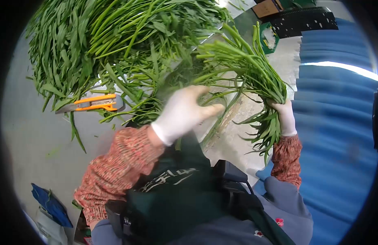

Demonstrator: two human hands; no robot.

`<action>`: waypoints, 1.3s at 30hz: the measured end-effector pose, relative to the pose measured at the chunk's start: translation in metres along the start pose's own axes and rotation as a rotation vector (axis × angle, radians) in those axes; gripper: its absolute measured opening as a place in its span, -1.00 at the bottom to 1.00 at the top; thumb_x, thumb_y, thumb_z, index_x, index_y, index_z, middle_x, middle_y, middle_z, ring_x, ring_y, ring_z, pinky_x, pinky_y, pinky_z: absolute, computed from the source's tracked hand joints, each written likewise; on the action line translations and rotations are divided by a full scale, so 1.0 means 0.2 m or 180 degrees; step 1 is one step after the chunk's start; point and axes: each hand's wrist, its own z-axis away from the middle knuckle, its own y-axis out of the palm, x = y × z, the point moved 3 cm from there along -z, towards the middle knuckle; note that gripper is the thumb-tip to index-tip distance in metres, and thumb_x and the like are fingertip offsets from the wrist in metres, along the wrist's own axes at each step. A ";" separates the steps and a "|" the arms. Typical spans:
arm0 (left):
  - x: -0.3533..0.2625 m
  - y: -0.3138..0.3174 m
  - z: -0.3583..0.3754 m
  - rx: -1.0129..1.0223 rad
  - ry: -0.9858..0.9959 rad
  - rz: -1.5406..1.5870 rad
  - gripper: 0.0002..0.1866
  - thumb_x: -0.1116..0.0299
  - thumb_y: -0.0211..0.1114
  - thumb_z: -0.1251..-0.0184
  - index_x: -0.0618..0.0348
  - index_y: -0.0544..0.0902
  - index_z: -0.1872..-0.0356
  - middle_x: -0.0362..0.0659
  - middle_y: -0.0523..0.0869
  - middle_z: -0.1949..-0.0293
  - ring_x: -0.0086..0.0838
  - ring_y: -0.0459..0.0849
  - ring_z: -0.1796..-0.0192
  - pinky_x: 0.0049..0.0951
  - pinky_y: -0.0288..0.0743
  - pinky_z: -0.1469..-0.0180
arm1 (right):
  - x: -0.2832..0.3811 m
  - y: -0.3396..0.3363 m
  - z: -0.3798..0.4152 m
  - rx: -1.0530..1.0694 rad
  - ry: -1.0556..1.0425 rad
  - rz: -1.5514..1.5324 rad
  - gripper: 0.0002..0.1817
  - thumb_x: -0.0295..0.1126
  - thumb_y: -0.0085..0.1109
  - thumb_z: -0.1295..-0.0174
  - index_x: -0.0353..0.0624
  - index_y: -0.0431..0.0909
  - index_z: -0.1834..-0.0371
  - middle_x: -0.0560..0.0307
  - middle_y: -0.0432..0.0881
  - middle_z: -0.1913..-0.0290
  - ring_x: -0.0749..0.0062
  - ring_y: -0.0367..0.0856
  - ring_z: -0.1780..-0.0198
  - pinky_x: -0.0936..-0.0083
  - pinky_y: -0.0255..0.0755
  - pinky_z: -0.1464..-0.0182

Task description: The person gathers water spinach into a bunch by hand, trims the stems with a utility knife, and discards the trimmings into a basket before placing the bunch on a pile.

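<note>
My right hand (284, 116), in a white glove, is closed round a bunch of water spinach (258, 69) near its leafy end. The stems fan up and to the left, and the narrow leaves hang below the fist. My left hand (185, 112), also gloved in white, is open with thumb and fingers apart, slightly blurred, close to the loose stems left of the bunch. A large pile of water spinach (115, 36) covers the table's far left. At the pile's near edge lies an orange utility knife (97, 103), its blade pointing left.
The grey metal table (29, 134) extends to the left, with leaf scraps on it. Blue pleated sheeting (332, 134) hangs on the right. A green container with white contents (268, 37) and a black crate (305, 21) stand beyond. A blue and grey bag (52, 206) is at lower left.
</note>
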 end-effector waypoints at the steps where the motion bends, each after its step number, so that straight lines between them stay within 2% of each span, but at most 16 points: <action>1: 0.01 0.07 -0.01 -0.0178 0.0154 0.0206 -0.42 0.09 0.48 -0.13 0.42 0.61 0.01 -0.10 0.66 0.37 -0.57 0.53 0.51 -0.48 0.45 0.41 | 0.04 0.07 0.03 0.0025 -0.0087 0.0308 -0.59 -0.60 0.22 -0.14 -0.32 0.55 -0.12 0.14 0.68 0.03 0.50 0.62 0.05 0.60 0.48 -0.02; 3: -0.01 0.16 -0.03 -0.0430 0.0324 0.0801 -0.34 -0.01 0.47 -0.15 0.43 0.57 -0.02 -0.16 0.62 0.47 -0.67 0.46 0.53 -0.53 0.41 0.44 | 0.01 0.14 0.09 0.0018 0.0024 0.0526 -0.61 -0.59 0.24 -0.11 -0.32 0.56 -0.07 0.14 0.68 0.07 0.52 0.62 0.08 0.60 0.49 0.01; 5: -0.05 0.19 -0.05 -0.0049 -0.0367 0.1949 -0.45 -0.06 0.39 -0.23 0.33 0.63 0.14 -0.26 0.58 0.55 -0.66 0.39 0.58 -0.55 0.34 0.49 | 0.01 0.21 0.17 0.0007 -0.0066 0.0795 -0.45 -0.61 0.29 -0.06 -0.31 0.46 -0.20 0.11 0.64 -0.04 0.49 0.59 -0.04 0.54 0.47 -0.10; 8: -0.10 0.18 -0.08 0.1129 -0.1293 0.2288 -0.52 -0.10 0.29 -0.34 0.21 0.64 0.32 -0.34 0.53 0.60 -0.68 0.32 0.63 -0.60 0.23 0.55 | 0.00 0.25 0.25 -0.0207 -0.0493 0.1090 -0.37 -0.67 0.28 0.01 -0.31 0.44 -0.25 0.11 0.65 -0.05 0.52 0.60 -0.03 0.53 0.45 -0.16; 10: -0.10 0.13 -0.10 0.2125 -0.1633 0.1594 -0.53 -0.11 0.22 -0.39 0.16 0.63 0.41 -0.39 0.48 0.64 -0.70 0.29 0.65 -0.64 0.16 0.57 | -0.08 0.16 0.29 -0.0054 0.0203 0.0766 -0.33 -0.68 0.26 0.01 -0.33 0.40 -0.29 0.08 0.63 -0.10 0.50 0.58 -0.06 0.55 0.44 -0.17; 12: -0.04 0.13 -0.12 0.2039 -0.1752 0.2324 -0.60 -0.04 0.18 -0.44 0.06 0.56 0.46 -0.43 0.40 0.67 -0.75 0.21 0.71 -0.66 0.05 0.69 | -0.14 0.07 0.28 0.0294 0.0650 0.0742 -0.34 -0.68 0.25 0.00 -0.35 0.40 -0.29 0.07 0.64 -0.06 0.48 0.60 -0.02 0.54 0.46 -0.11; 14: 0.03 0.06 -0.22 0.1260 -0.2403 0.4360 -0.70 0.23 -0.03 -0.55 -0.03 0.42 0.47 -0.45 0.27 0.71 -0.74 0.12 0.78 -0.67 0.00 0.76 | -0.20 0.01 0.29 0.0422 0.0982 0.0529 -0.36 -0.67 0.24 0.00 -0.36 0.41 -0.28 0.07 0.65 -0.03 0.47 0.61 0.02 0.53 0.48 -0.07; 16: 0.16 -0.11 -0.33 0.1163 -0.1617 0.4830 -0.77 0.32 -0.04 -0.53 0.00 0.44 0.42 -0.43 0.31 0.72 -0.69 0.08 0.79 -0.65 -0.05 0.81 | -0.26 -0.06 0.32 0.0319 0.1201 0.0146 -0.38 -0.66 0.24 -0.01 -0.36 0.43 -0.25 0.09 0.66 0.01 0.47 0.61 0.07 0.52 0.48 -0.05; 20: 0.12 -0.17 -0.32 0.0222 -0.1708 0.3533 -0.68 0.15 0.04 -0.54 0.06 0.49 0.43 -0.44 0.28 0.74 -0.70 0.07 0.79 -0.64 -0.03 0.74 | -0.34 -0.14 0.39 0.0016 0.1637 -0.0330 -0.39 -0.58 0.21 -0.08 -0.34 0.40 -0.30 0.10 0.64 -0.07 0.44 0.59 0.01 0.51 0.45 -0.10; 22: 0.11 -0.09 -0.27 0.0337 -0.1541 0.2443 -0.67 0.09 0.08 -0.54 0.10 0.54 0.37 -0.46 0.25 0.75 -0.77 0.08 0.76 -0.67 -0.07 0.75 | -0.34 -0.14 0.39 -0.0105 0.1434 -0.0307 -0.40 -0.56 0.20 -0.10 -0.32 0.40 -0.30 0.12 0.63 -0.08 0.44 0.58 -0.01 0.50 0.44 -0.12; 24: 0.05 -0.02 -0.25 0.0457 -0.1517 0.1858 -0.72 0.18 0.23 -0.45 0.22 0.64 0.10 -0.46 0.32 0.71 -0.78 0.14 0.71 -0.67 -0.02 0.69 | -0.38 -0.16 0.39 -0.0115 0.1390 -0.0241 -0.41 -0.56 0.22 -0.09 -0.33 0.42 -0.28 0.12 0.64 -0.06 0.45 0.58 -0.01 0.50 0.44 -0.12; 28: -0.01 0.10 -0.25 0.0185 -0.0380 0.1021 -0.37 0.28 0.38 -0.27 0.41 0.43 -0.30 -0.43 0.46 0.61 -0.76 0.35 0.60 -0.66 0.20 0.56 | -0.34 -0.09 0.39 -0.0081 0.1493 -0.0125 -0.40 -0.55 0.24 -0.07 -0.33 0.43 -0.27 0.13 0.65 -0.05 0.46 0.58 0.00 0.50 0.43 -0.12; 31: -0.02 0.16 -0.27 0.0267 -0.0710 0.1054 -0.20 0.26 0.43 -0.18 0.48 0.30 -0.37 -0.38 0.51 0.56 -0.72 0.38 0.58 -0.66 0.30 0.48 | -0.25 0.02 0.41 0.0102 0.1312 -0.0024 -0.41 -0.54 0.28 -0.04 -0.32 0.46 -0.24 0.12 0.65 -0.05 0.46 0.58 0.00 0.49 0.42 -0.15; 34: 0.11 0.24 -0.26 0.0797 -0.0360 0.1244 -0.31 0.26 0.44 -0.15 0.27 0.43 -0.32 -0.31 0.56 0.51 -0.68 0.44 0.56 -0.63 0.36 0.46 | -0.26 0.06 0.42 0.0590 0.1348 -0.0011 -0.41 -0.54 0.31 -0.02 -0.33 0.48 -0.22 0.12 0.65 -0.07 0.47 0.58 -0.04 0.47 0.41 -0.19; 35: 0.04 0.20 -0.23 0.1341 -0.0715 0.1085 -0.45 0.25 0.40 -0.21 0.15 0.52 -0.23 -0.30 0.58 0.52 -0.67 0.47 0.56 -0.62 0.37 0.48 | -0.24 0.08 0.43 0.0623 0.1350 -0.0055 -0.41 -0.58 0.31 -0.02 -0.33 0.48 -0.22 0.13 0.65 -0.08 0.48 0.57 -0.05 0.48 0.41 -0.18; 39: 0.07 0.20 -0.19 0.1135 -0.1102 0.1670 -0.76 0.21 0.18 -0.39 0.15 0.60 0.13 -0.27 0.60 0.55 -0.65 0.48 0.61 -0.58 0.36 0.56 | -0.22 0.12 0.45 0.0655 0.1614 -0.0143 -0.38 -0.65 0.29 -0.03 -0.34 0.44 -0.26 0.10 0.63 -0.11 0.46 0.56 -0.09 0.50 0.41 -0.19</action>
